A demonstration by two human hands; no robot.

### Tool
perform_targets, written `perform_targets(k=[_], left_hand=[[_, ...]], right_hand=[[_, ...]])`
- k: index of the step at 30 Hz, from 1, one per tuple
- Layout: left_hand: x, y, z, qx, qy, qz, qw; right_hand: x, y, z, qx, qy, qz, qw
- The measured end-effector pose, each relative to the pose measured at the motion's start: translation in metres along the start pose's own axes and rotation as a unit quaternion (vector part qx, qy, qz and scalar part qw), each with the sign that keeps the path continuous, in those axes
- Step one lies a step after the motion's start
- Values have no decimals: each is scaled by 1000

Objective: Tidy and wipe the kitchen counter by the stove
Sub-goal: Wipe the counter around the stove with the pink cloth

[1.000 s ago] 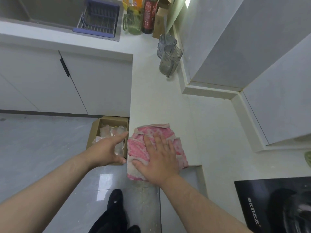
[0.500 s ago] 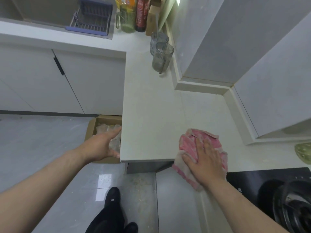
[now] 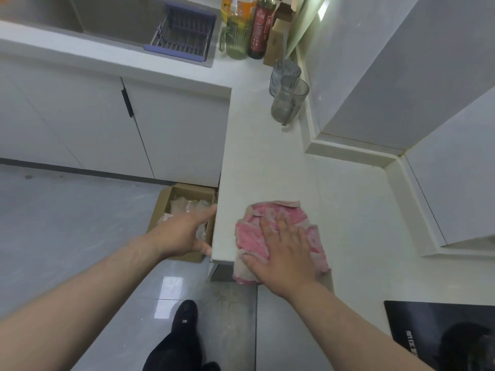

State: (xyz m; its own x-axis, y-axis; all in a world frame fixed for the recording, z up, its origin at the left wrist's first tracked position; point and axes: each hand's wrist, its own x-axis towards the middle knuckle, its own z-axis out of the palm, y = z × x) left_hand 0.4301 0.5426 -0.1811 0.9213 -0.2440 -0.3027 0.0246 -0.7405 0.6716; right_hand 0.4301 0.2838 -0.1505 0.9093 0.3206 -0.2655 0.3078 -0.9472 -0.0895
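the right hand (image 3: 284, 253) lies flat, palm down, on the pink cloth (image 3: 253, 238), its fingers (image 3: 267, 231) straight and slightly spread, pressing the cloth onto the counter (image 3: 267, 162) and clamped on nothing. the forearm runs in from 5 o'clock. the left hand (image 3: 182, 234) is held out level at 9 o'clock of the cloth, fingers straight and together and thumb apart, with the fingertips just beside the counter's left edge; i cannot tell if they touch it. this hand holds nothing and hangs above the cardboard box (image 3: 164, 210) on the floor.

half a second ago the cloth sat just beside the stove (image 3: 417, 325), at the counter's front edge. now it is back near the counter's front left corner, well apart from the stove, much where it lay a second ago. the left hand has stayed by the same edge.

the cloth's near end hangs over the front edge at 6 o'clock. from the cloth, bare counter runs toward 12 o'clock up to two glasses (image 3: 289, 100) near the wall, and toward 3 o'clock up to the raised white ledge (image 3: 353, 153) along the wall. the stove lies at 4 o'clock. bottles (image 3: 257, 30) stand in the far corner at 12 o'clock, beyond the glasses.
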Motion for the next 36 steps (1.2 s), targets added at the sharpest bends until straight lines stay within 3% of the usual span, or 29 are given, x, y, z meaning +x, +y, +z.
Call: perform_targets(k=[13, 36], left_hand=[[13, -18, 4, -70, 5, 19, 997], [127, -45, -50, -14, -5, -17, 1000]], right_hand=[[105, -40, -15, 20, 45, 2, 999], [290, -40, -62, 11, 77, 40, 996]])
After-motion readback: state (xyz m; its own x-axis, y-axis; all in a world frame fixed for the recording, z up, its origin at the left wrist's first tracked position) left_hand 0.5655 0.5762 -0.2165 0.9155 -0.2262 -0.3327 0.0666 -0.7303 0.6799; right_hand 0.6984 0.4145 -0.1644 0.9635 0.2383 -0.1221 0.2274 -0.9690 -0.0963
